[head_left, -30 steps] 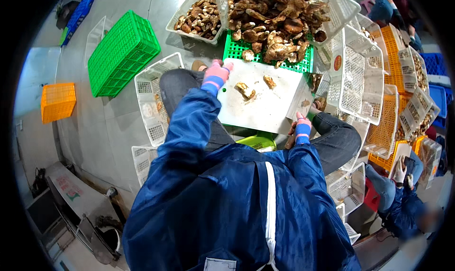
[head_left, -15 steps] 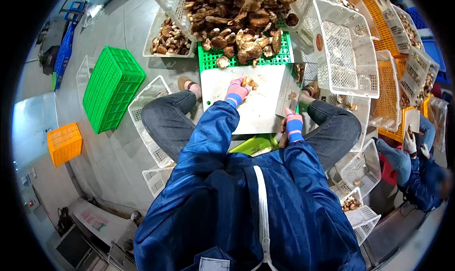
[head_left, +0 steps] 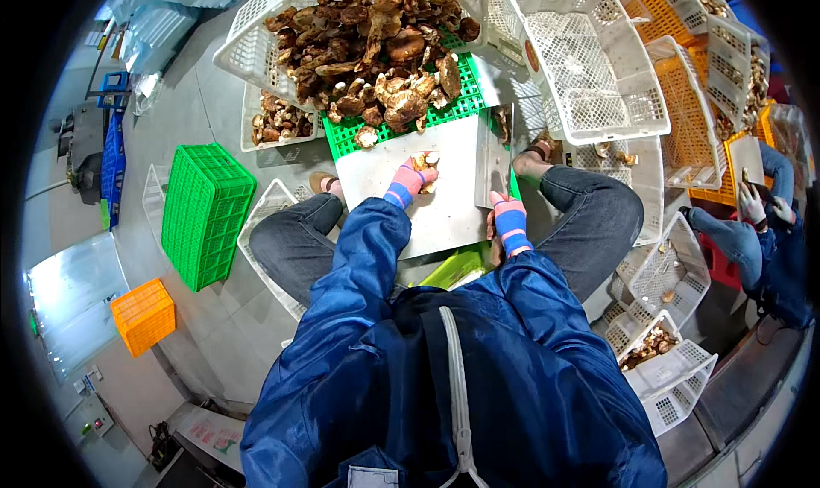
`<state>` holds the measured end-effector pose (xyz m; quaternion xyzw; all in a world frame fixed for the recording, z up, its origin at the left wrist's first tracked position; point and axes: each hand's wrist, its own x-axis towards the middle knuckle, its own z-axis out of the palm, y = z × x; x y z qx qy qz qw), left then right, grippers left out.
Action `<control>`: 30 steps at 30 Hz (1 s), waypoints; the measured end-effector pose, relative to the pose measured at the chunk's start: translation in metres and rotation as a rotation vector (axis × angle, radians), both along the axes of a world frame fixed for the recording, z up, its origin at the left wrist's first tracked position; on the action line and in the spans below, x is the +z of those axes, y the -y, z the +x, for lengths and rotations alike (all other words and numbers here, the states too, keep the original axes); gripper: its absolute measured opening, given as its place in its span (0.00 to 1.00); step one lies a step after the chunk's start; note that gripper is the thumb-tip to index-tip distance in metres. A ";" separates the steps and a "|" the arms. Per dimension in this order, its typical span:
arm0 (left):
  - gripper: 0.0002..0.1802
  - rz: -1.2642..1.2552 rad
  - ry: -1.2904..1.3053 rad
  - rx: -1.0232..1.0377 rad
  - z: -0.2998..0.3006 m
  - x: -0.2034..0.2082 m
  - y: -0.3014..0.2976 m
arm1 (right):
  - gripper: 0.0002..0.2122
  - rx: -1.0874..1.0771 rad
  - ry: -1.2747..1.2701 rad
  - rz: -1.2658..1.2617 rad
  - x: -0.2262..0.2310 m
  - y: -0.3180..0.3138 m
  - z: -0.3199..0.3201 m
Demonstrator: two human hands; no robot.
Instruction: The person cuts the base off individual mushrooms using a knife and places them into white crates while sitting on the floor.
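Observation:
My left hand (head_left: 408, 183), in a pink and blue striped glove, is closed around a small mushroom (head_left: 428, 160) on the white cutting board (head_left: 367, 179). In my right hand (head_left: 510, 220), gloved alike, is the handle of a broad cleaver (head_left: 493, 170). Its blade stands over the board's right side, apart from the mushroom. Beyond the board, a big heap of brown mushrooms (head_left: 363, 48) spills from a tilted white basket (head_left: 242, 57) onto a green plastic crate (head_left: 472, 95). My fingers partly cover the held mushroom.
White baskets (head_left: 589, 70) and orange crates stand to the right, some holding mushrooms. At left are a green crate stack (head_left: 205, 219) and an orange crate (head_left: 143, 317). My bent knees flank the board. A co-worker (head_left: 760, 223) sits at far right.
The view has shifted and turned, so the board and heap appear farther left. My left hand still holds the mushroom, and my right hand still grips the cleaver beside the board.

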<state>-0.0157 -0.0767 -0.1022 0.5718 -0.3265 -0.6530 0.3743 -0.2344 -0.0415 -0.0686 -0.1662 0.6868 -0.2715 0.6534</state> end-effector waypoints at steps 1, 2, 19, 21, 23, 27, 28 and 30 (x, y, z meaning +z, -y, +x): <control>0.23 -0.021 -0.165 0.028 -0.005 0.010 -0.003 | 0.10 -0.015 0.007 -0.005 -0.003 0.000 -0.002; 0.23 -0.041 -0.330 0.054 -0.012 0.029 -0.006 | 0.10 -0.031 0.014 -0.009 -0.004 -0.001 -0.002; 0.19 0.119 -0.609 -0.112 -0.099 0.129 0.018 | 0.16 0.273 -0.381 -0.098 -0.043 0.005 0.010; 0.19 0.270 -0.846 -0.042 -0.105 0.132 0.016 | 0.17 0.394 -0.329 -0.023 0.003 0.003 0.010; 0.21 0.344 -0.898 -0.149 -0.152 0.162 0.015 | 0.15 0.424 -0.354 -0.042 0.005 0.007 0.005; 0.17 0.384 -0.881 -0.528 -0.256 0.200 -0.005 | 0.12 0.435 -0.436 -0.053 -0.018 0.010 0.005; 0.16 0.463 -0.873 -0.549 -0.275 0.195 -0.013 | 0.11 0.453 -0.462 -0.048 -0.023 0.012 0.010; 0.09 0.661 -0.825 -0.465 -0.321 0.168 -0.030 | 0.10 0.475 -0.569 -0.043 -0.036 0.007 0.022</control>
